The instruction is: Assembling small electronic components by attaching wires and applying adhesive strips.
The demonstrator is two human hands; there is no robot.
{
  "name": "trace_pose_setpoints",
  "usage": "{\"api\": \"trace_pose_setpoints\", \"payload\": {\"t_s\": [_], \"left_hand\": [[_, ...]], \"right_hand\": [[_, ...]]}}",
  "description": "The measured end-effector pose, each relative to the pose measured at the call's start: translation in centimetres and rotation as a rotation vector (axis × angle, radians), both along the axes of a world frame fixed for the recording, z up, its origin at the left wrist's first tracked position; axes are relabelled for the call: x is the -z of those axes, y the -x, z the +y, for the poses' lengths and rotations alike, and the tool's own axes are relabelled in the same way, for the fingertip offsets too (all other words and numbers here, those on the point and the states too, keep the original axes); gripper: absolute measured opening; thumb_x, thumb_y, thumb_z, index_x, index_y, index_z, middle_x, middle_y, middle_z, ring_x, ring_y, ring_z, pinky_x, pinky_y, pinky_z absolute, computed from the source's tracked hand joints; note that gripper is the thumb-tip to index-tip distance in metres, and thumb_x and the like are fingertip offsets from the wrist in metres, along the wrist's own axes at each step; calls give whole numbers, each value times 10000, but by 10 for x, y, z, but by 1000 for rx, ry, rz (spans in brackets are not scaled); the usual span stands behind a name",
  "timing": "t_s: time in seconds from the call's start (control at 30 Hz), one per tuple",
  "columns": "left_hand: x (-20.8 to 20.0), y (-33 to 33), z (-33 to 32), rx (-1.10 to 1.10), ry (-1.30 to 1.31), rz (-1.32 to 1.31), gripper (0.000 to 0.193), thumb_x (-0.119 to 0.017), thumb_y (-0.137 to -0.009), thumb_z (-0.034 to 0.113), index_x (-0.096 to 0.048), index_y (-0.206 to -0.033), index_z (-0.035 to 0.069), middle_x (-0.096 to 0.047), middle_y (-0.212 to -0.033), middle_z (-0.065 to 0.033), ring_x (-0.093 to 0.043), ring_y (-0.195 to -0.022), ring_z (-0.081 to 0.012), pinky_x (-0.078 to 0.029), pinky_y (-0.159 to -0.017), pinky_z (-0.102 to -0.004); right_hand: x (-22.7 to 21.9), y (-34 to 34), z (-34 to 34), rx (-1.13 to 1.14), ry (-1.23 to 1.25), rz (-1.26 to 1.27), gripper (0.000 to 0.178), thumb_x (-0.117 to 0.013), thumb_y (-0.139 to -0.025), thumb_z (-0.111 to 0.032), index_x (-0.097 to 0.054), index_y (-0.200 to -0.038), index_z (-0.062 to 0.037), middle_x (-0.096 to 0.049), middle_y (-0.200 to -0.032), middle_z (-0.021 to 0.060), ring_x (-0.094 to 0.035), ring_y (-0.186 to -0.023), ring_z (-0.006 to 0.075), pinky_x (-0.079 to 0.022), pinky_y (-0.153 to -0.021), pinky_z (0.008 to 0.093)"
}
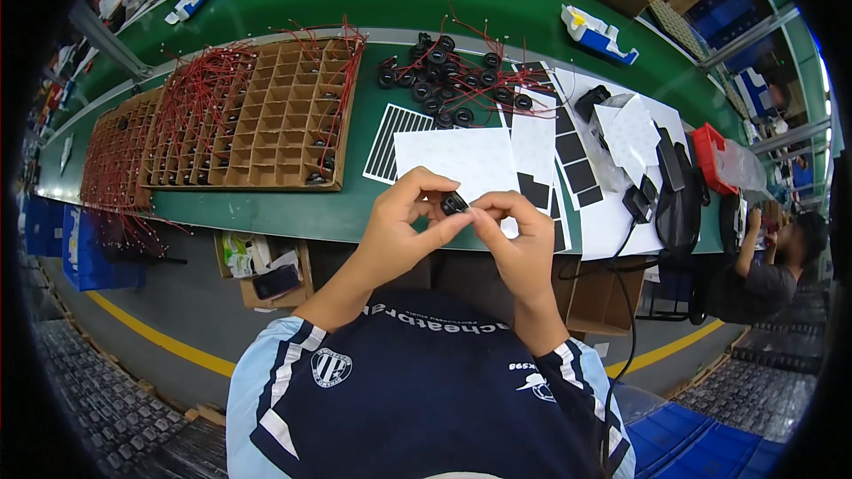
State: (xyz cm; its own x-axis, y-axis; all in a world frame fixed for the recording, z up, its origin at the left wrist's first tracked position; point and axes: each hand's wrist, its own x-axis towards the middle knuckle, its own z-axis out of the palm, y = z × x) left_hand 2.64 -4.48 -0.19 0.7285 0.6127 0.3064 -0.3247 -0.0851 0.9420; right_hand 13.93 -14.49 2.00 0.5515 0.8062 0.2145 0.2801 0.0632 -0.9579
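A green bench [266,217] is carrying 2 divided cardboard trays [244,187] at its left. Black round parts [437,80] with red wires are lying in a heap alongside; a white sheet [448,149] is partly covering a black-striped sheet [382,148].

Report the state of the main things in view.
Left hand, closed on black part
Right hand, thumb and finger pinched beside it
Black part, held
Compartment tray, open, partly filled
Wired black parts, loosely heaped
Striped sheet, flat, partly covered
Red bin, open
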Motion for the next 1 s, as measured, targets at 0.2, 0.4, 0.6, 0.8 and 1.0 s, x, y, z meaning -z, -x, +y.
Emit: {"api": "trace_pose_setpoints", "payload": {"t_s": [0.2,0.4,0.6,0.8,1.0], "left_hand": [[4,3,2,44,222,-107,199,-574,-775,8,-456,-935,-8,-482,-823,-42,-480,-731,-73,-410,-603,-194],[4,2,2,-3,267,-37,201,-569,-789,39,-447,-943,-7,-492,-813,-38,-483,-735,-70,-403,-631,-190],[7,1,2,-81,137,6,216,-582,-785,59,-450,-940,-12,-510,-821,-44,-497,-728,-73,-403,-641,-192],[0,2,5,21,348,18,223,-566,-792,53,-436,-961,-11,-530,-798,-55,-521,-698,-89,-428,-628,-205],[4,-1,3,218,650,-88,165,-501,-836,77,-421,-951,-12,-545,-797,-91,-552,-670,-132,-453,-619,-227]], "right_hand": [[-3,-1,3,43,141,-199,165,-667,-689,-135,-580,-769,-20,-553,-695,55,-493,-685,156,-390,-658,268],[1,-10,1,-182,52,-209,115,-628,-720,-104,-570,-739,-6,-531,-757,63,-477,-743,169,-371,-693,264],[1,-13,-3,-292,29,-11,116,-609,-742,-93,-562,-733,13,-492,-776,56,-466,-742,140,-359,-682,228],[2,-18,-2,-288,49,8,119,-606,-752,-96,-575,-724,16,-476,-764,49,-459,-723,122,-359,-668,218],[2,-15,-2,-299,22,155,118,-598,-767,-91,-586,-734,21,-470,-765,44,-467,-718,108,-371,-658,207]]}}
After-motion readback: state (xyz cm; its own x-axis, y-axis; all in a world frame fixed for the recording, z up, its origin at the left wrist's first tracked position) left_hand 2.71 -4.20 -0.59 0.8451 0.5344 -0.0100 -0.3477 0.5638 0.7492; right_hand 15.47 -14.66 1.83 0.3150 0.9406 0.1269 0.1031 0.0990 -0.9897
